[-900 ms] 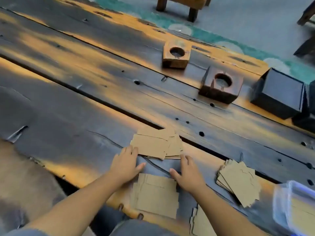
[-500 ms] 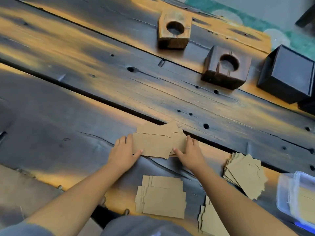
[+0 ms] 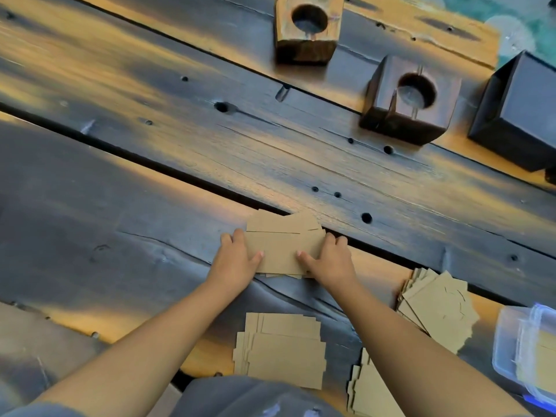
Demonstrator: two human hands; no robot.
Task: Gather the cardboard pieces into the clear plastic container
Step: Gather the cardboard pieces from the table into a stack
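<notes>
From the head view I see both hands working the far pile of cardboard pieces point(image 3: 281, 246), which lies loosely fanned on the dark worktop point(image 3: 120, 182) just near of a long gap between the planks. My left hand point(image 3: 237, 260) presses against the left edge of that pile and my right hand point(image 3: 329, 260) against its right edge, thumbs laid on top and fingers curled round the far corners. I judge they squeeze inward to square the fanned sheets into one stack that can be lifted in a single go; both are closed on the pile, one per side, with the cardboard between them. Three more lots wait nearer to me: a stepped stack point(image 3: 281, 350) in the near middle, a tilted stack point(image 3: 439, 308) to the right, and another stack point(image 3: 373, 392) at the bottom edge, partly hidden by my right forearm. The clear plastic container point(image 3: 511, 344) sits at the far right, cut off by the frame edge, with something tan inside, probably cardboard already gathered. I judge it is kept there so each squared stack travels only a short way rightward. Two wooden blocks with round holes point(image 3: 307, 34) point(image 3: 412, 97) and a dark box point(image 3: 520, 109) stand far off, apart from the work. I can read no brand, label or writing anywhere.
</notes>
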